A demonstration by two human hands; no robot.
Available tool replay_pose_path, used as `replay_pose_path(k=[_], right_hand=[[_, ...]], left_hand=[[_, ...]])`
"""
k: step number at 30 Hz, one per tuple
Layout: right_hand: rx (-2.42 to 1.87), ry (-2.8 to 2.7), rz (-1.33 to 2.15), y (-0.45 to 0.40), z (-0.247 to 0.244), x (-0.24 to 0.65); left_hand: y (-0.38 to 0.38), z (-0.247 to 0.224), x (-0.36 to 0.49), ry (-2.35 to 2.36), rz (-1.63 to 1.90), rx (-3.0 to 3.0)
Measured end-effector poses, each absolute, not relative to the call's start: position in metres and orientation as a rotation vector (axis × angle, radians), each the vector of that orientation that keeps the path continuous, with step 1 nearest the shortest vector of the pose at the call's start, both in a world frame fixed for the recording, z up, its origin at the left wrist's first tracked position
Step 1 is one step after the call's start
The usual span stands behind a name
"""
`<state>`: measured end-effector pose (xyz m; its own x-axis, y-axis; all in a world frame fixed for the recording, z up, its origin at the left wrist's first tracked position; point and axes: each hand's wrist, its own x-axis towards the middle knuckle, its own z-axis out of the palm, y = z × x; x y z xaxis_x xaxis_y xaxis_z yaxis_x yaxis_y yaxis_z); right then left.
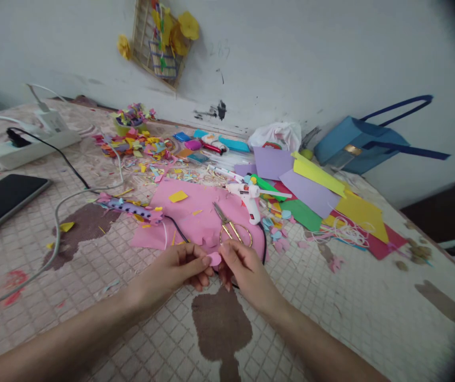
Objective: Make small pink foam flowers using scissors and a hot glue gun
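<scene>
A small pink paper piece (213, 259) is pinched between the thumb and fingers of my left hand (190, 265). My right hand (241, 265) touches its right side, thumb and fingers pressed together. Just beyond both hands, gold-handled scissors (229, 223) lie open on a large pink sheet (187, 212). A white glue gun (247, 199) rests on the sheet's right part, its black cord curving down beside my right hand. To the left lies a purple strip with dark dots (132, 208), decorated with coloured paper bits.
Coloured sheets (311, 191) and white string (342, 231) lie right. Paper scraps (136, 146) and a filled pot (130, 124) stand back left. A phone (8, 199), power strip (32, 146) and grey cable (56, 228) are left; a blue bag (358, 143) leans at the wall.
</scene>
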<state>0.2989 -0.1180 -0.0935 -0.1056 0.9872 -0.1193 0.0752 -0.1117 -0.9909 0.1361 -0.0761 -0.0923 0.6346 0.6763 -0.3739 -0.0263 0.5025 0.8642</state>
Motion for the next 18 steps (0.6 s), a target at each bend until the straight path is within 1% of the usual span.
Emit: replay_pose_path(k=[5,18], right_hand=[[-1.270,-1.293,1.375,-0.1181,-0.0912,0.2994],[-1.303,-1.315,1.323,-0.1168,-0.0908,0.3003]], left_hand=[[-0.0757,-0.0910,0.1366,0.786,0.537,0.930],[-0.0763,-0.0925,0.1365,0.745,0.496,1.107]])
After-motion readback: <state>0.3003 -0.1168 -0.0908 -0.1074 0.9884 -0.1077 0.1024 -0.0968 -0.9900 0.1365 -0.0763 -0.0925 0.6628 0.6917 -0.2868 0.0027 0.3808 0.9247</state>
